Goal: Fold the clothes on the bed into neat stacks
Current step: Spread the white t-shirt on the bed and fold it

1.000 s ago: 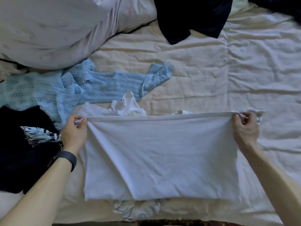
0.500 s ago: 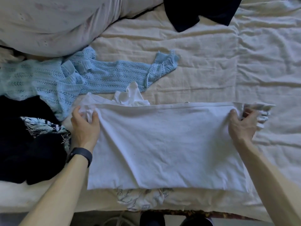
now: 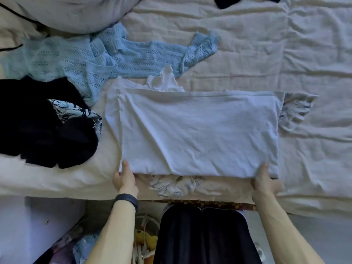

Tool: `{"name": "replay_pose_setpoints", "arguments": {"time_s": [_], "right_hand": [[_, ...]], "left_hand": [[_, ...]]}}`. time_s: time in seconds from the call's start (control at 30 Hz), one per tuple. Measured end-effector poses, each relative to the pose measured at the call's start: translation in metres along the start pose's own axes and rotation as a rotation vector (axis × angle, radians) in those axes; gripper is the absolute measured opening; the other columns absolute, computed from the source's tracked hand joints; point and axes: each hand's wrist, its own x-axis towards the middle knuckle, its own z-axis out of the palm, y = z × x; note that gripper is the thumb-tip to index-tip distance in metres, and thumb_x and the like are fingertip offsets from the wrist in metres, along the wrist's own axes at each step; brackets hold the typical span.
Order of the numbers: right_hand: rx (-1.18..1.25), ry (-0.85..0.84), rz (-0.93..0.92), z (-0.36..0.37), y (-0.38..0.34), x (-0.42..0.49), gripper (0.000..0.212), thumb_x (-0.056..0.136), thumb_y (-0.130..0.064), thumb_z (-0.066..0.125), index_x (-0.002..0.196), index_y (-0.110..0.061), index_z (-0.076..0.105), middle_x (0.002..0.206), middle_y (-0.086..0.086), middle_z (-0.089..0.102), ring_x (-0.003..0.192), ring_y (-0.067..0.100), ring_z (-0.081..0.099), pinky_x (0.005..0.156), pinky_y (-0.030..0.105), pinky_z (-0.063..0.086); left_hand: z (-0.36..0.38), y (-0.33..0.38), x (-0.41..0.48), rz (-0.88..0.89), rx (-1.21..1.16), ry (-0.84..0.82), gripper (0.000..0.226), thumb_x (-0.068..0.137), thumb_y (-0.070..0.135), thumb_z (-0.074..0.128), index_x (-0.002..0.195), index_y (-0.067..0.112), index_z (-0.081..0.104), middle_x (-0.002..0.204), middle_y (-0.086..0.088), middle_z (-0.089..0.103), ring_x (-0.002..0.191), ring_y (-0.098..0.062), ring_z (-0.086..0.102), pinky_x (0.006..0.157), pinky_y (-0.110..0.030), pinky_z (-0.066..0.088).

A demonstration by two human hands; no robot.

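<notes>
A white shirt (image 3: pixel 200 130) lies folded in half on the cream bed sheet (image 3: pixel 247 54), near the bed's front edge. My left hand (image 3: pixel 124 178) grips its near left corner, thumb on top. At the near right corner my right hand (image 3: pixel 264 181) holds the shirt the same way. A patterned white garment (image 3: pixel 175 184) lies under the shirt and shows at the front and right. A light blue knit top (image 3: pixel 106 58) is spread behind it. Dark clothes (image 3: pixel 43 126) are piled at the left.
A grey pillow (image 3: pixel 72 12) lies at the back left. Another dark garment (image 3: pixel 226 1) sits at the top edge. The right half of the sheet is bare and wrinkled. Below the bed edge are my dark-clad legs (image 3: pixel 203 237) and a basket (image 3: pixel 144 239).
Both hands let go of the shirt's far corners and moved to its near corners. The shirt's far edge now lies flat. The camera tilted down.
</notes>
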Motion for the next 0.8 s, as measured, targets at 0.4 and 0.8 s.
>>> {"name": "replay_pose_setpoints", "arguments": {"time_s": [0.4, 0.8], "right_hand": [[0.039, 0.011, -0.047, -0.035, 0.01, 0.049, 0.029, 0.095, -0.045, 0.065, 0.109, -0.019, 0.063, 0.12, 0.011, 0.068, 0.107, 0.028, 0.066, 0.095, 0.048, 0.056], [-0.815, -0.236, -1.088, 0.035, 0.014, -0.055, 0.053, 0.1, -0.039, 0.056, 0.147, -0.016, 0.045, 0.16, 0.007, 0.034, 0.148, 0.03, 0.029, 0.114, 0.054, 0.029]], "left_hand": [[-0.054, -0.019, 0.012, 0.146, 0.141, 0.069, 0.049, 0.1, 0.044, 0.057, 0.128, 0.005, 0.06, 0.119, -0.026, 0.064, 0.089, -0.035, 0.067, 0.077, -0.044, 0.056], [0.05, -0.033, -0.047, 1.408, 1.088, -0.262, 0.072, 0.095, 0.051, 0.042, 0.158, 0.021, 0.025, 0.166, -0.004, 0.019, 0.153, -0.023, 0.015, 0.12, -0.052, 0.013]]}}
